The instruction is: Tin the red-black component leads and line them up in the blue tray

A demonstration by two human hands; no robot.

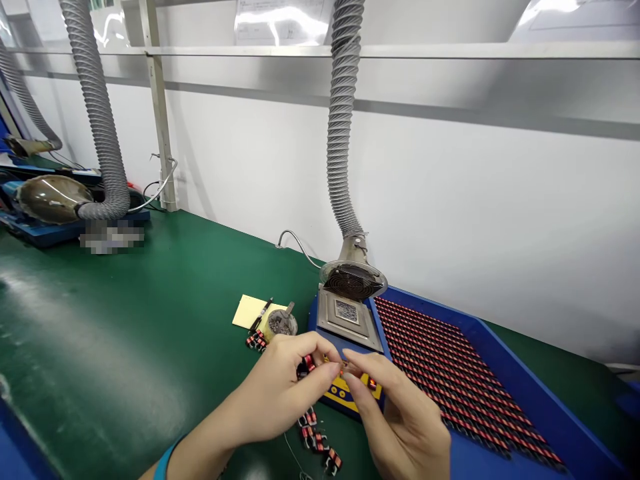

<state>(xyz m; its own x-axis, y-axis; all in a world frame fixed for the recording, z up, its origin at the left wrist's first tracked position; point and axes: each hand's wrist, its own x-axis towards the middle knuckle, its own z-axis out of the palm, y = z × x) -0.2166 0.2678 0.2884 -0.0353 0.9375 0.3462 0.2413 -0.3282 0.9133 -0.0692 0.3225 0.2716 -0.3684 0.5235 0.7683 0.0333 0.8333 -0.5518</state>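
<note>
My left hand point(280, 383) and my right hand point(400, 413) meet in front of the blue solder pot point(345, 319). Thumb and index finger of each are pinched close together, tip to tip. A tiny coppery part point(345, 367) shows between the fingertips; it is too small to make out fully. Red-and-black coil components point(315, 437) lie in a loose row on the green table, partly hidden under my left hand. The solder pot's yellow control panel point(343, 393), with a lit red display, is partly covered by my fingers.
A blue tray point(530, 383) holds many rows of red-and-black components at right. The fume hood point(353, 280) hangs low over the solder pot. A cup of grey bits point(281, 325), a pen point(261, 316) and yellow paper point(246, 311) lie left of the pot. Another hose point(97, 107) hangs farther left.
</note>
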